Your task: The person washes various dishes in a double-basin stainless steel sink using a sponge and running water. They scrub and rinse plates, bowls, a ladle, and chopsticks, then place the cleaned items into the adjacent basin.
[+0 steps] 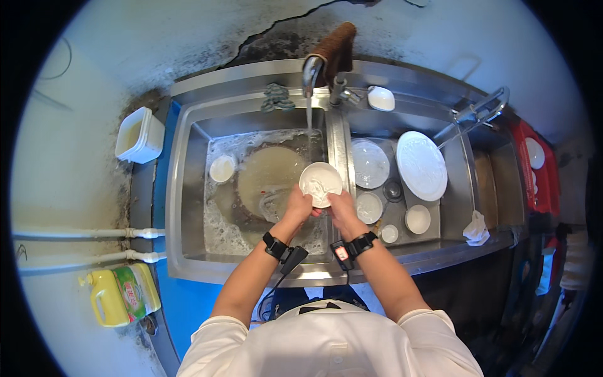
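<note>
A small white bowl [321, 181] is held between my two hands above the right side of the left sink basin [195, 155]. My left hand [299, 207] grips its lower left rim, and my right hand [343, 209] grips the lower right. Something shiny, water or film, shows inside the bowl. Just beyond it, water runs from the faucet [310, 77] into the basin. Murky, sudsy water fills that basin, with a round shape [271, 172] under the surface. At its left a white cup or small bowl [222, 168] sits among the foam.
In the right basin lie white plates [370, 162], an oval platter [421, 166] leaning up, and several small bowls [418, 219]. A cloth [278, 97] and a white dish [381, 98] rest on the back ledge. Left stand a white tub [140, 135] and a yellow detergent jug [123, 294].
</note>
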Tool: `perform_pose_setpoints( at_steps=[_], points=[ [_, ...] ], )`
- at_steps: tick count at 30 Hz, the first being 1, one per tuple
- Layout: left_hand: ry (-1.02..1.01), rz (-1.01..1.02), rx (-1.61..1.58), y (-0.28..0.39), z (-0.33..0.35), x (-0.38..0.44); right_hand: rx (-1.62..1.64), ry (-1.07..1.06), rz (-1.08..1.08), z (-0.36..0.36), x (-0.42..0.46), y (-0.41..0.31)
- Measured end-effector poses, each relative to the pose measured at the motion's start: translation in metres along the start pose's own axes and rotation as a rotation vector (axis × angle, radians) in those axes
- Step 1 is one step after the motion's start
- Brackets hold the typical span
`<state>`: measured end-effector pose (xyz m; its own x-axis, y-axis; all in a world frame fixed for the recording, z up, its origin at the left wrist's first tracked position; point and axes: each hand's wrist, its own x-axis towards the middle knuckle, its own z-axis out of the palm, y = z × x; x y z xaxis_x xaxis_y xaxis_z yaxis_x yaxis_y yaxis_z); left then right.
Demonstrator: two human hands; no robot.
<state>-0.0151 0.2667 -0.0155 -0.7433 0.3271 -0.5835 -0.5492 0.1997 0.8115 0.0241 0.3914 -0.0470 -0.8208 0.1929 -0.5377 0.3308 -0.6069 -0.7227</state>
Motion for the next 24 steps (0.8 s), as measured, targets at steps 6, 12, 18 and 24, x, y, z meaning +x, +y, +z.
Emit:
perform_pose_setpoints(
  at_steps=[6,12,18,24],
  points=[
    [0.402,0.209,-0.195,-0.059,-0.039,0.005,-0.055,0.016,0.348,0.051,0.007,0.069],
    [0.196,-0.044,-0.508,-0.042,-0.06,0.007,-0.557,-0.016,-0.028,0.02,0.054,0.066],
    [0.077,-0.212,-0.572,-0.053,-0.076,0.012,-0.664,0.039,-0.134,0.054,0.027,0.078],
    [-0.263,-0.214,-0.682,-0.092,-0.093,0.043,-0.735,0.043,-0.346,0.07,0.01,0.051]
  ],
)
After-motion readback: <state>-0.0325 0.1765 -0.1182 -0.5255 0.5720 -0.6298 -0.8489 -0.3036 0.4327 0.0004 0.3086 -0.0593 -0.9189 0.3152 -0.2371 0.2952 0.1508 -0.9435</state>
